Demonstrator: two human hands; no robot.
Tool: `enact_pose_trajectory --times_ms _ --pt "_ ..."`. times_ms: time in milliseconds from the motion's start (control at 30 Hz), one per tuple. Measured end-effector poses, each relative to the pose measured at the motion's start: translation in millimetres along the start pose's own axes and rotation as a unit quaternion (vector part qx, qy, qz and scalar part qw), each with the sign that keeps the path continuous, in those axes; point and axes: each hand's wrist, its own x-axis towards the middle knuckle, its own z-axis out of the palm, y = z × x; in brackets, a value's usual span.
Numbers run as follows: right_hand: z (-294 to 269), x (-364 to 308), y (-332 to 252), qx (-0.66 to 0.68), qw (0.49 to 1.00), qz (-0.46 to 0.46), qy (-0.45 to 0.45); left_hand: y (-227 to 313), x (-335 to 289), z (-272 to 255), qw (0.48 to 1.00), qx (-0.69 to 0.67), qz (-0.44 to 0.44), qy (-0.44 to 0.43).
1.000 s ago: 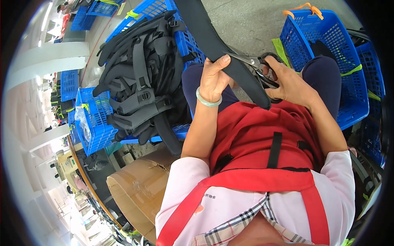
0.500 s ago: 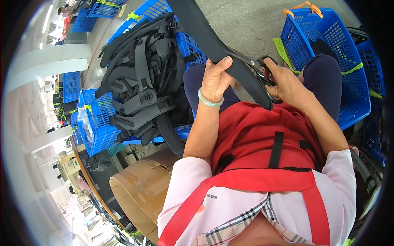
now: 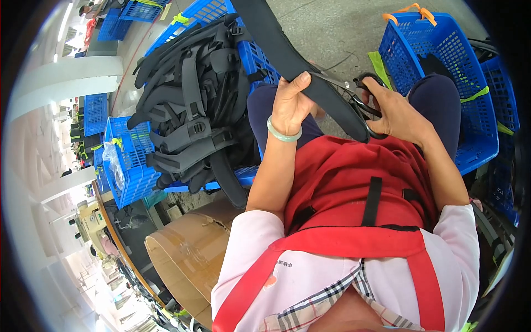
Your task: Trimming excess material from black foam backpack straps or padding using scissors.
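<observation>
A long black padded strap [image 3: 276,41] runs from the top edge down over my lap, its rounded end above the red apron [image 3: 354,188]. My left hand [image 3: 293,104] grips the strap near its middle, thumb on top. In my right hand [image 3: 395,113] is a pair of scissors [image 3: 354,91] with black handles, fingers through the loops. The blades are parted and lie at the strap's edge, close to my left thumb; part of them is hidden by the strap.
To the left, a blue crate [image 3: 255,58] is heaped with black padded straps [image 3: 193,110] with buckles. A cardboard box [image 3: 191,243] stands below it. On the right is another blue crate [image 3: 464,61] with an orange tie. A sewing machine [image 3: 91,218] stands at far left.
The scissors' handles have spread apart and the blades have opened. My right hand has shifted slightly right; the left hand keeps its hold on the strap.
</observation>
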Motion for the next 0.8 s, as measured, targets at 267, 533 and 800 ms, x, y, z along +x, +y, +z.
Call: enact_pose_trajectory --times_ms 267,533,800 --pt "29.4 10.8 21.2 -0.012 0.999 -0.014 0.038 -1.1 -0.9 1.8 1.000 0.008 0.008 -0.012" --pt "26.3 13.6 12.2 -0.012 0.998 -0.018 0.065 -4.4 -1.1 -1.2 1.000 0.015 -0.005 0.005" --pt "30.3 13.9 27.3 0.033 0.997 -0.001 0.070 -6.3 2.6 -1.4 1.000 -0.010 -0.004 -0.007"
